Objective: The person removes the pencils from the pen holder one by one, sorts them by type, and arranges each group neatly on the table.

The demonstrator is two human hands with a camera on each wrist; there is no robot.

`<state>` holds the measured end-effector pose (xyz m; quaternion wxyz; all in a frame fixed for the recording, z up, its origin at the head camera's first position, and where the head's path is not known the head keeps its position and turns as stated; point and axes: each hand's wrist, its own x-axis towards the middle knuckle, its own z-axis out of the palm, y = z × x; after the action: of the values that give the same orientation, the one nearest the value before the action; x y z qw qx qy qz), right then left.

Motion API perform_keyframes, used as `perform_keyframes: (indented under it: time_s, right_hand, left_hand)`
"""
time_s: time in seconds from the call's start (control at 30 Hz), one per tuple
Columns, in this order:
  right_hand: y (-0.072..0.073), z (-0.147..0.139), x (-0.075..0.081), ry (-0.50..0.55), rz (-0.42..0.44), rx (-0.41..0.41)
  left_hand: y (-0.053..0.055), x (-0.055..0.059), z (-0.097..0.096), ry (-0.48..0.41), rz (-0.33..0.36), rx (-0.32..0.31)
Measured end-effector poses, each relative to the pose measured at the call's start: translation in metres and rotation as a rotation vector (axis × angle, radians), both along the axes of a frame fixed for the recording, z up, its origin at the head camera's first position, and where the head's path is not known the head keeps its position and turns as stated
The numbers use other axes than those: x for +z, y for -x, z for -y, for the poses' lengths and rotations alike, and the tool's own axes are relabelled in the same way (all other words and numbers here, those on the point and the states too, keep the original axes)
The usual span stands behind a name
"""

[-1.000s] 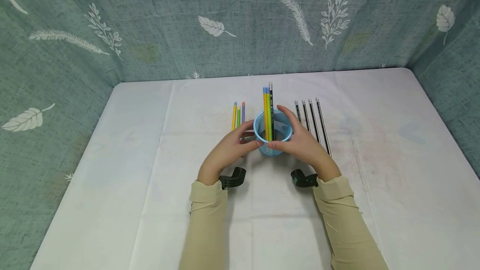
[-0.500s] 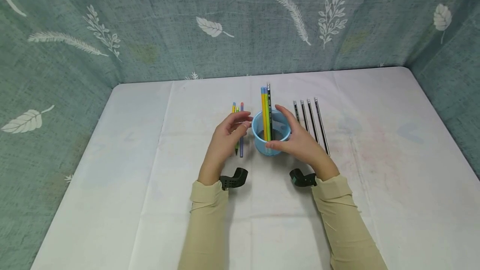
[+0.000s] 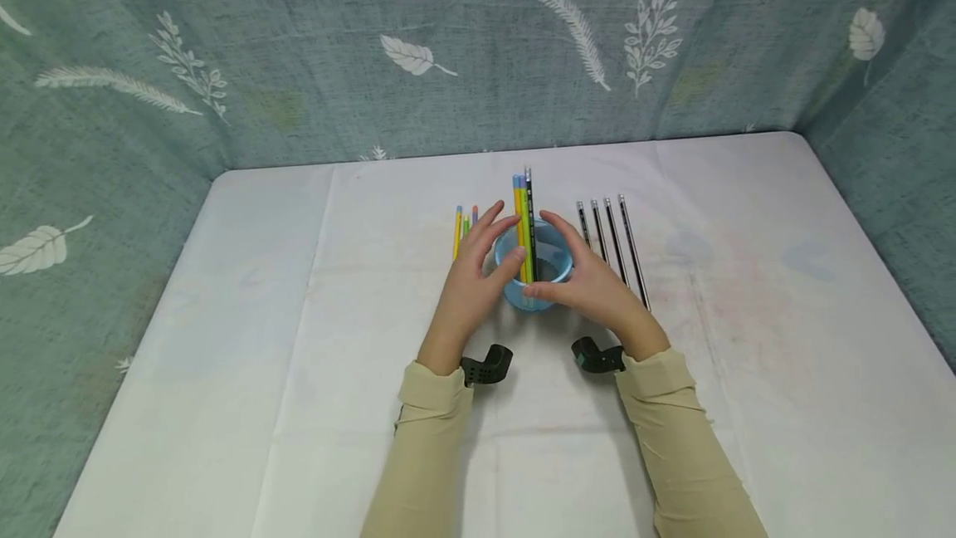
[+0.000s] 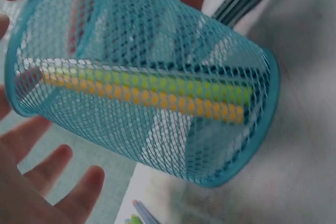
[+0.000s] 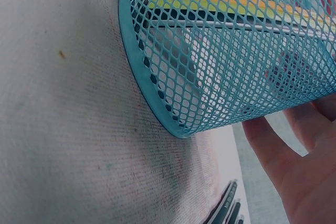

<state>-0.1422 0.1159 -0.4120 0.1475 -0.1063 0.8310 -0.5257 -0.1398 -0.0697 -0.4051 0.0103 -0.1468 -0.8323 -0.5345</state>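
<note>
A light-blue mesh pencil cup [image 3: 551,260] holds yellow, green and black pencils [image 4: 199,87], leaning together on its left side. My right hand [image 3: 597,285] grips the cup, thumb at the near rim and fingers round the far right side. My left hand [image 3: 474,276] is at the cup's left rim, its fingertips right beside the upper part of the pencils. Thumb and index finger stand apart there; whether they touch the pencils is hard to tell. In the left wrist view, several left fingers [image 4: 81,192] are spread near the rim.
Loose coloured pencils [image 3: 458,231] lie on the white tablecloth [image 3: 358,314] left of the cup, partly behind my left hand. Several black pencils [image 3: 627,231] lie side by side to the right. A grey-green leaf-patterned curtain [image 3: 478,65] hangs behind the table.
My left hand let go of the cup's left side, drew back a little, then moved right and up to the pencils in it. My right hand keeps its hold on the cup.
</note>
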Motion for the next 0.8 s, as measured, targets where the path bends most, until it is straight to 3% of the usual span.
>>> perform_keyframes:
  time_s: [0.13, 0.33, 0.63, 0.8]
  right_hand:
    - [-0.0008, -0.0014, -0.0003, 0.019, 0.006, 0.018]
    - [-0.0002, -0.0025, -0.0037, 0.038, 0.016, 0.024]
    - [0.0011, -0.0003, -0.0025, 0.007, -0.024, 0.016]
    - [0.0011, -0.0008, -0.002, 0.011, -0.023, 0.004]
  left_hand:
    - [-0.0002, -0.0072, -0.0034, 0.101, -0.076, -0.021]
    - [-0.0033, -0.0071, -0.0092, 0.137, -0.08, -0.017]
    - [-0.0018, -0.0051, -0.0047, 0.056, -0.094, 0.054]
    - [-0.0022, -0.0023, -0.003, 0.002, -0.133, 0.06]
